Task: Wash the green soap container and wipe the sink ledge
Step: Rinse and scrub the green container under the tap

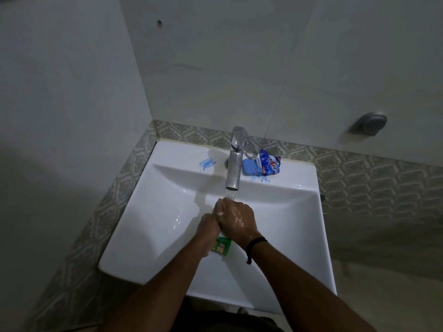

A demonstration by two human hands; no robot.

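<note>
Over the white sink (143,212), both hands meet under the running tap (233,164). The green soap container (221,247) pokes out below them, between my wrists; its upper end is hidden under the hands. My left hand (208,224) appears to grip that hidden end, fingers tucked out of sight. My right hand (237,218) lies wet over the left hand's fingers, directly in the water stream. Blue smears mark the sink ledge (182,152) left of the tap (207,162) and right of it (260,179).
A blue soap bar on its opened blue wrapper (261,165) sits on the ledge right of the tap. Patterned tiles (359,180) border the sink at the back and left. A grey round fitting (372,123) sticks out of the right wall.
</note>
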